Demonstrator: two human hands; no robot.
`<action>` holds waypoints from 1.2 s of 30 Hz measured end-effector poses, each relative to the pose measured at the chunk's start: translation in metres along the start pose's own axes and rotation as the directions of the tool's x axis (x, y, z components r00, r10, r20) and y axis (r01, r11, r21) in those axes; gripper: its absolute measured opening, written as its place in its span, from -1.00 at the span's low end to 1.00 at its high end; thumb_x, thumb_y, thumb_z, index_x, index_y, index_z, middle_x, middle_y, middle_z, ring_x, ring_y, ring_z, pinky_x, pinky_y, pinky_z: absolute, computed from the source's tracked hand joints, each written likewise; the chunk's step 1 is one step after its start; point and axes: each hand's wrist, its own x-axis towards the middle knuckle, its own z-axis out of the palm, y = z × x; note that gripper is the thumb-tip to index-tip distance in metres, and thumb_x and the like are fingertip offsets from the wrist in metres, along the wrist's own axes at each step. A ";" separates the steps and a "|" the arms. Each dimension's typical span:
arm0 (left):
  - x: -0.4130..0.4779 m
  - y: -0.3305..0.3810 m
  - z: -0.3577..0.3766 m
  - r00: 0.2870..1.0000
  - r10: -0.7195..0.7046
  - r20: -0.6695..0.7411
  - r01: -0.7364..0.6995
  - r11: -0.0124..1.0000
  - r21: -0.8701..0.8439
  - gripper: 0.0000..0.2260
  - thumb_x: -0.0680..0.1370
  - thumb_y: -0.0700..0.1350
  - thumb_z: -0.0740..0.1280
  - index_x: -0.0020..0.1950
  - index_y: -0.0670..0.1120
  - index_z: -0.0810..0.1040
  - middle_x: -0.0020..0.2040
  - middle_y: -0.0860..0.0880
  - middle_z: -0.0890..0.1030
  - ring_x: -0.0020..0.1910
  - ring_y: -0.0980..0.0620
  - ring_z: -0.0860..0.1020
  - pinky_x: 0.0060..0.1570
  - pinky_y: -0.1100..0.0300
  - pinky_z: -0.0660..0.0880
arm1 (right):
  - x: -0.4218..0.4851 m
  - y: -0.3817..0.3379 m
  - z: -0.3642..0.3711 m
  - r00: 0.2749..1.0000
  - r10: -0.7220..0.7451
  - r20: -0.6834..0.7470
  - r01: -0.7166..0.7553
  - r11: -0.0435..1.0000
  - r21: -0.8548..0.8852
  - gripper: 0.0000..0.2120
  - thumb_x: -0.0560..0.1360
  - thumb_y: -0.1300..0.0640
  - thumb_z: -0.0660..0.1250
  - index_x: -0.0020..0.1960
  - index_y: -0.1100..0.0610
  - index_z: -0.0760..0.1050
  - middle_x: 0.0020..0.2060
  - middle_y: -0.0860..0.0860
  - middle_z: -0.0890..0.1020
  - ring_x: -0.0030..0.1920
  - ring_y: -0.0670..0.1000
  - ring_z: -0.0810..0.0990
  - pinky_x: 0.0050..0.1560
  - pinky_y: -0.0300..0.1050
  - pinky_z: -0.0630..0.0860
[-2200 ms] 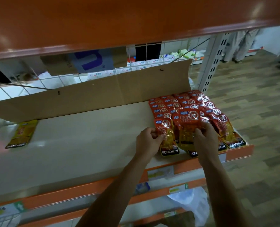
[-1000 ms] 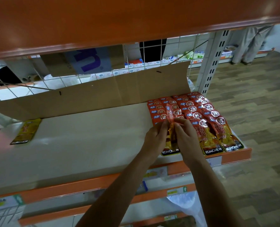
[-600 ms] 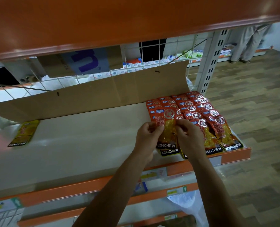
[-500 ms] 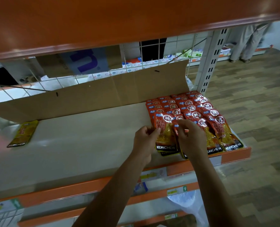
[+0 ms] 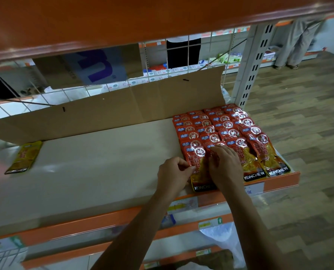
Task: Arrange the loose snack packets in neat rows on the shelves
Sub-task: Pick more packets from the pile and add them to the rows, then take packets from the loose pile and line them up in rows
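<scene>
Red and yellow KONCHEW snack packets (image 5: 228,131) lie in overlapping rows at the right end of the pale shelf (image 5: 96,168). The front packet of the leftmost row (image 5: 198,164) lies flat at the shelf's front edge. My left hand (image 5: 174,174) pinches its left edge with thumb and fingers. My right hand (image 5: 225,166) presses flat on its right side and covers the front of the neighbouring row. One yellow packet (image 5: 23,156) lies alone at the far left of the shelf.
A brown cardboard sheet (image 5: 123,106) stands along the back of the shelf against a wire grid. An orange shelf (image 5: 123,20) hangs close overhead. A white upright post (image 5: 254,61) stands at the right. Another person's legs (image 5: 296,39) are on the far wood-pattern floor.
The packet my hands held tilted above the left row now lies flat at the front of that row. Both hands have come down onto it.
</scene>
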 end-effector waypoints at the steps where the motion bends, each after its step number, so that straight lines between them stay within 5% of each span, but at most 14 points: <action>1: 0.000 0.000 0.000 1.000 0.017 -0.004 -0.017 0.999 0.039 -0.85 0.48 0.01 0.46 -0.08 -0.03 0.57 -0.14 0.01 0.67 -0.21 0.08 0.65 -0.15 0.10 0.63 | 0.000 0.000 0.000 1.000 0.004 0.008 -0.004 1.000 -0.001 -0.67 0.55 0.22 0.28 0.30 0.18 0.49 0.27 0.08 0.54 0.34 0.09 0.38 0.32 -0.06 0.28; 7: 0.000 -0.001 0.001 1.000 0.027 -0.006 -0.026 0.994 0.103 -0.82 0.47 0.03 0.46 -0.08 -0.05 0.56 -0.18 0.00 0.67 -0.22 0.07 0.65 -0.10 0.06 0.63 | -0.001 0.001 0.001 1.000 0.010 0.025 -0.010 1.000 -0.002 -0.67 0.55 0.20 0.28 0.31 0.15 0.49 0.30 0.06 0.51 0.37 0.08 0.33 0.36 -0.06 0.23; 14: 0.002 -0.002 0.000 1.000 0.011 0.028 -0.014 0.994 0.106 -0.82 0.47 0.03 0.46 -0.20 0.03 0.49 -0.28 0.05 0.65 -0.40 0.15 0.63 -0.30 0.24 0.61 | -0.002 0.000 0.000 1.000 0.005 0.022 -0.005 1.000 0.003 -0.67 0.53 0.20 0.30 0.29 0.15 0.50 0.31 0.07 0.51 0.39 0.11 0.33 0.38 -0.02 0.23; 21: 0.004 -0.005 -0.017 0.989 0.108 -0.102 -0.068 0.940 0.335 -0.77 0.52 0.19 0.32 -0.14 0.06 0.48 -0.27 0.15 0.53 -0.26 0.17 0.54 -0.28 0.29 0.44 | -0.006 -0.023 0.005 0.998 -0.058 0.020 0.057 0.998 0.039 -0.66 0.54 0.17 0.29 0.31 0.15 0.49 0.34 0.07 0.48 0.42 0.08 0.30 0.41 -0.01 0.23; 27: -0.001 -0.027 -0.060 0.974 0.147 -0.170 -0.069 0.915 0.397 -0.84 0.55 0.06 0.33 0.04 0.02 0.58 -0.06 0.08 0.65 -0.10 0.12 0.60 -0.06 0.24 0.52 | -0.031 -0.070 0.031 0.971 -0.216 0.104 0.207 0.974 0.090 -0.65 0.52 0.24 0.29 0.30 0.19 0.49 0.33 0.09 0.48 0.41 0.08 0.32 0.41 -0.05 0.24; 36: -0.048 -0.094 -0.163 0.925 0.152 -0.347 0.029 0.884 0.466 -0.63 0.55 0.00 0.32 0.34 -0.05 0.49 0.29 -0.03 0.54 0.25 -0.03 0.48 0.18 0.18 0.39 | -0.086 -0.169 0.093 0.891 -0.406 0.204 0.375 0.910 0.174 -0.66 0.48 0.27 0.33 0.25 0.23 0.53 0.29 0.16 0.53 0.34 0.18 0.41 0.36 -0.02 0.30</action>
